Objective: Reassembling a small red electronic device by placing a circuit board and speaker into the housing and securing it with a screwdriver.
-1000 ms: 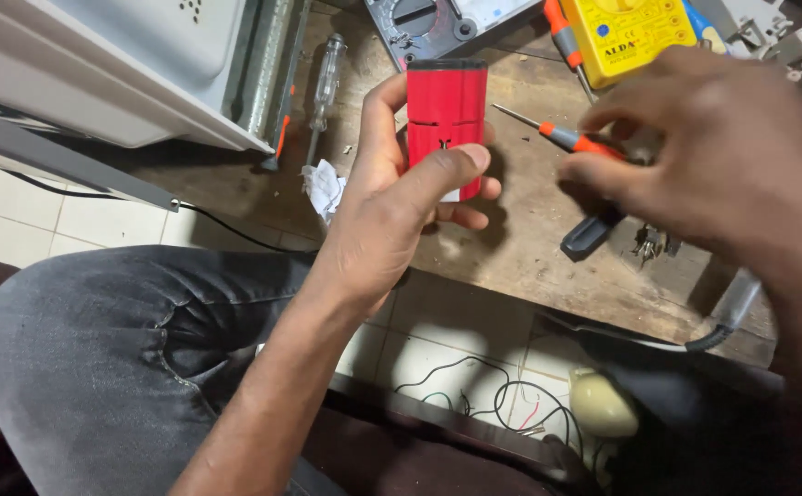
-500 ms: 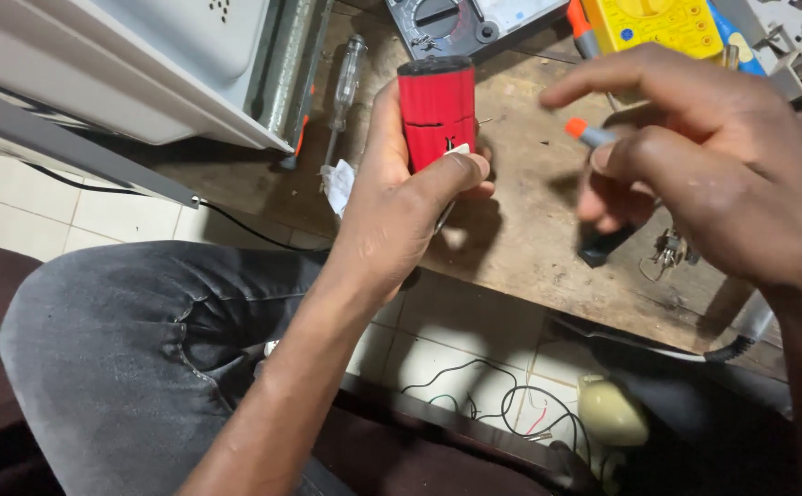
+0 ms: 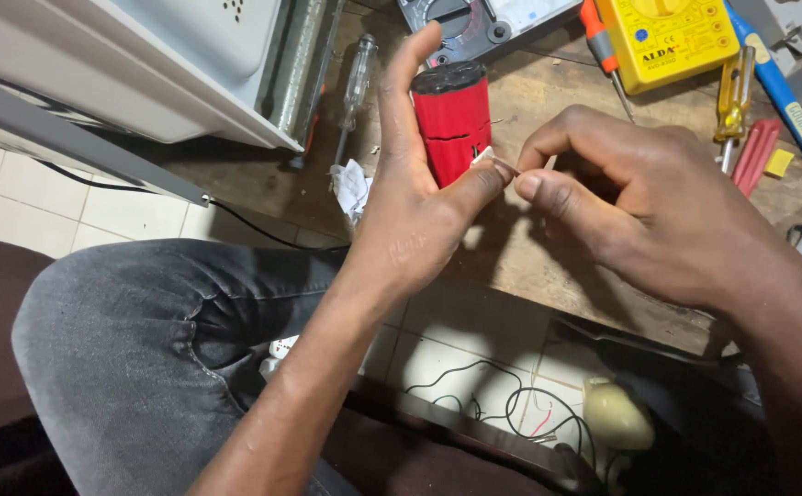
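My left hand [image 3: 415, 197] grips a red cylindrical part with a black top [image 3: 451, 115], held upright over the wooden bench edge, thumb pressed on its lower right side. My right hand [image 3: 630, 207] is closed, its thumb and forefinger pinching a thin metal lead [image 3: 504, 165] that sticks out at the cylinder's lower right, by a small white tab. The two hands' fingertips nearly touch there. No screwdriver shows in the right hand now.
A wooden bench [image 3: 529, 257] carries a yellow multimeter [image 3: 672, 37], a grey meter [image 3: 470, 18], several screwdrivers [image 3: 736, 101], a clear-handled one [image 3: 353, 92] and crumpled white paper [image 3: 353, 188]. A white appliance [image 3: 144, 64] lies left. My jeans knee [image 3: 162, 349] and loose wires [image 3: 502, 404] are below.
My right hand let go of the orange-handled screwdriver and moved left to the cylinder, pinching its lead. The left hand kept holding the red cylinder and tilted it upright.
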